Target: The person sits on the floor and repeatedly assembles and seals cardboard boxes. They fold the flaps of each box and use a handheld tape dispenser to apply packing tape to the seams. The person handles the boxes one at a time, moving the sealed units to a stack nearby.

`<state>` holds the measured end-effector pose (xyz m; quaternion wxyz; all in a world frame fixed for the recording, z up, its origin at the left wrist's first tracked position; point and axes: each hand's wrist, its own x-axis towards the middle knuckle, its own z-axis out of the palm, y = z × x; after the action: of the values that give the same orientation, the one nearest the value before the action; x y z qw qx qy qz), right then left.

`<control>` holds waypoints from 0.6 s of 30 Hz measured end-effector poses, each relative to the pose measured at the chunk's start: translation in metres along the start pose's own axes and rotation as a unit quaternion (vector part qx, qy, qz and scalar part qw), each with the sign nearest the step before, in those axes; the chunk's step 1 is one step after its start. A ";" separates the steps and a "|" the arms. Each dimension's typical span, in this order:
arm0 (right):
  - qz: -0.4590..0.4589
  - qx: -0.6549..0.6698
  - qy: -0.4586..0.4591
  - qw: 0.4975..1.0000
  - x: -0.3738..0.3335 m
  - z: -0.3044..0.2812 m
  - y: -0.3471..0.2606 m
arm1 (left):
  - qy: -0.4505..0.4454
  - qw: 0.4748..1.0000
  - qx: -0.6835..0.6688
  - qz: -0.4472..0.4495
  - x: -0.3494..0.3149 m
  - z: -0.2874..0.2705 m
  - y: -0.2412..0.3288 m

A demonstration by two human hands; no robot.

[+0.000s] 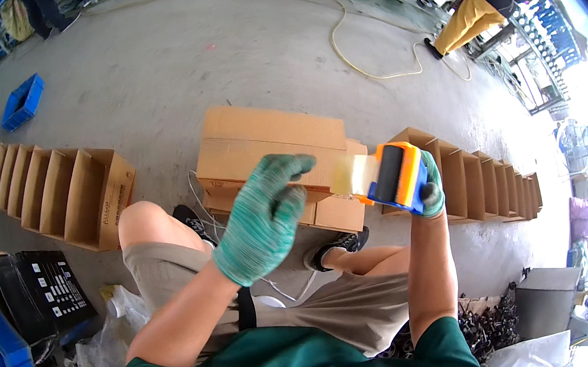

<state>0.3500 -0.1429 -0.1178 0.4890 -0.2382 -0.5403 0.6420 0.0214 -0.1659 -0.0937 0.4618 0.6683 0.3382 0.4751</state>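
Clock centred on the long brown cardboard carton (263, 131), which lies at the person's 12. Right hand in green knit glove (429, 190), 4 o'clock: grip wrapped round blue-and-orange tape dispenser with black roller (390, 175). Pale translucent tape strip (352, 175) sticks out toward 9. Left hand in green striped knit glove (261, 219), 6 o'clock: grip half curled, nothing visible in it. To lay tape well: steady carton with left palm, strip taut, roller square to seam. Grey concrete floor (162, 66); open-topped brown carton rows at 9 (75, 193) and 4 (473, 183); blue plastic crate (23, 102), 10; person in yellow trousers (469, 22), 2.
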 end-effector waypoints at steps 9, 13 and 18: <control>-0.165 0.237 -0.039 0.957 -0.023 -0.029 0.055 | -0.036 0.978 0.152 0.139 0.011 0.057 0.024; -0.146 0.210 0.023 0.966 -0.025 -0.030 0.054 | -0.049 0.979 0.154 0.127 0.024 0.067 0.029; -0.042 0.123 0.127 0.983 -0.024 -0.008 0.032 | -0.097 0.990 -0.019 0.096 0.038 0.066 0.020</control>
<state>0.3549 -0.1590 -0.1549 0.6057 -0.2325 -0.4006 0.6470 0.0963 -0.1580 -0.0707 0.4576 0.7315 0.2171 0.4565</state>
